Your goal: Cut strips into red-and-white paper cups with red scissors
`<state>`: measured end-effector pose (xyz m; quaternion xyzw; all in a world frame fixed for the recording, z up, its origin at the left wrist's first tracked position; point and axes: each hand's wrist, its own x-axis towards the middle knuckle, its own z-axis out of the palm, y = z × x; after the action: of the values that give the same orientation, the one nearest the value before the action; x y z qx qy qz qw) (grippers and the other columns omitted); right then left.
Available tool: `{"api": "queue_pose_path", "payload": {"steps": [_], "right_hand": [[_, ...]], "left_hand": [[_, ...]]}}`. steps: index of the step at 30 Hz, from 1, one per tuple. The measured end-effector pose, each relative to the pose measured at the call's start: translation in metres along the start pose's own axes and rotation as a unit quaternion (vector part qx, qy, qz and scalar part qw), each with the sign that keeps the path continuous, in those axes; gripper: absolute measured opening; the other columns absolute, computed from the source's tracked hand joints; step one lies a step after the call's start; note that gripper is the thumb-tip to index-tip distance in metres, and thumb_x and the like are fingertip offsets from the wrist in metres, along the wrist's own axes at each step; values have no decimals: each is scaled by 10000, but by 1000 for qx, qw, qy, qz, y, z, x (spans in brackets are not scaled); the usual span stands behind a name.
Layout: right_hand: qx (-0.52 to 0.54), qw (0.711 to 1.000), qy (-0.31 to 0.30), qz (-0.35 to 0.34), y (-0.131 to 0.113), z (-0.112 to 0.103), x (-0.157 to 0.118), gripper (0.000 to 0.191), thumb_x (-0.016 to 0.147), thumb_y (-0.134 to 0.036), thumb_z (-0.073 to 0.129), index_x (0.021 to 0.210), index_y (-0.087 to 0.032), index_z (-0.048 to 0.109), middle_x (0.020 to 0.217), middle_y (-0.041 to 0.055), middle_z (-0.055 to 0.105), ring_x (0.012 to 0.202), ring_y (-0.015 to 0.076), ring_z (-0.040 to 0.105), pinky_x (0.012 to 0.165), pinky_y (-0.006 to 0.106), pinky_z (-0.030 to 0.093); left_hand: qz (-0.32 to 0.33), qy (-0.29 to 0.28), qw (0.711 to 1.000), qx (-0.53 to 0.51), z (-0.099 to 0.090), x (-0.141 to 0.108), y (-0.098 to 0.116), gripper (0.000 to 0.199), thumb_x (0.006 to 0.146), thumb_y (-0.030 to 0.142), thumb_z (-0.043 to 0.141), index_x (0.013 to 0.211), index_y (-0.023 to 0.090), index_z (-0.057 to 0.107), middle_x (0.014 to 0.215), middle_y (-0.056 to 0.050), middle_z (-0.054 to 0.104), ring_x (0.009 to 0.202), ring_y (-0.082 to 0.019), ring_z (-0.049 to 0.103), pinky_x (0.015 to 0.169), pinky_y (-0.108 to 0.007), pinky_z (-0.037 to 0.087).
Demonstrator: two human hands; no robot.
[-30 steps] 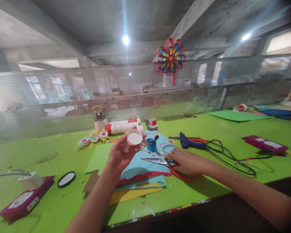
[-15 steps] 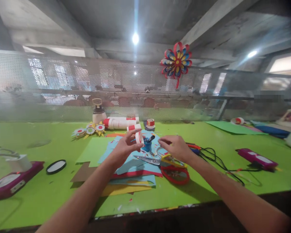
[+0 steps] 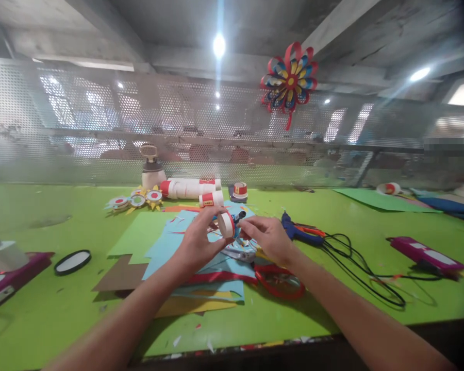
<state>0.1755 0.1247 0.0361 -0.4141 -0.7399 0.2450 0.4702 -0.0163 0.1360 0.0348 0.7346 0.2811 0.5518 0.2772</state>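
My left hand is closed round a short white and red paper cup, its thumb below and its fingers above. The cup lies on its side with a round white end turned toward my right hand. Close beside the cup, my right hand has its fingertips pinched together; what they hold, if anything, I cannot make out. A dark-topped blue object shows partly between my hands. Below my right hand lie scissors with red handles, their blades partly covered.
Coloured paper sheets spread under my hands. Another paper cup and a long tube of cups lie behind. To the right are a blue glue gun, black cable and purple power strip. A mesh screen stands behind.
My left hand has turned the cup so its white end faces more toward me. My right hand has come in close to the cup. The view has shifted slightly.
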Motion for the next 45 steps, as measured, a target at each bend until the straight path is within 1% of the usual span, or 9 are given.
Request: {"api": "queue_pose_path", "payload": {"steps": [3,7,13,19,26,33,37,41,45], "right_hand": [[4,1000,-10,-4,0,2,-6,310,869,-432,560,845,-156,697,712,32,663,646,143,566,623,272,459],[41,999,-21,17,2,6,-11,354,848,-434,600,1048,-149,665,767,42,678,657,149,571,626,282,467],[140,987,-73,37,-4,12,-13,409,823,-431,636,1110,-140,636,903,77,675,731,163,597,609,281,488],[261,962,-82,21,-5,11,-15,608,725,-337,764,1274,-207,538,1140,92,643,984,215,611,822,365,523],[190,980,-52,-22,-3,11,-15,556,726,-307,767,1232,-210,557,1053,79,659,863,193,616,765,371,534],[105,994,-32,-24,2,10,-13,622,738,-303,748,1300,-206,502,965,64,667,836,197,615,743,377,536],[75,996,-56,-14,-1,7,-14,640,738,-268,731,1326,-186,492,1027,87,663,796,185,611,747,386,542],[97,991,-96,7,0,3,-15,657,737,-254,730,1344,-192,484,1149,108,630,912,208,617,792,384,542],[145,975,-165,42,2,-3,-14,658,774,-254,709,1381,-223,457,1053,62,645,854,168,603,764,329,521]], "left_hand": [[11,-5,999,-33,2,-2,0,444,648,153,770,1070,245,669,1185,-93,618,1061,-244,559,840,-321,475],[17,-35,999,7,5,-5,-3,441,698,180,746,1121,260,649,1180,-89,632,1041,-237,577,867,-342,469],[44,-46,998,-6,5,-5,0,477,694,176,759,1150,272,660,1170,-81,648,1080,-242,563,969,-386,414],[48,-40,997,-49,6,-6,8,503,653,111,772,1129,252,688,1175,-104,653,1127,-275,539,992,-405,397],[3,-77,991,-105,6,-8,6,648,675,29,690,1273,257,588,1364,-98,535,1257,-281,463,1031,-389,385],[-67,-159,948,-268,-2,-5,0,452,776,185,621,1228,195,622,1324,-117,577,1235,-318,498,1018,-437,401],[-113,-144,954,-237,-4,-4,-2,382,830,209,625,1212,211,623,1199,-116,660,1123,-271,590,938,-399,459],[-118,-158,951,-238,-2,-2,-3,381,804,197,669,1183,216,635,1152,-113,678,1036,-247,634,858,-371,508],[-128,-152,960,-198,-2,-2,-2,356,794,227,681,1149,210,663,1172,-104,668,1029,-240,629,851,-351,510]]}}
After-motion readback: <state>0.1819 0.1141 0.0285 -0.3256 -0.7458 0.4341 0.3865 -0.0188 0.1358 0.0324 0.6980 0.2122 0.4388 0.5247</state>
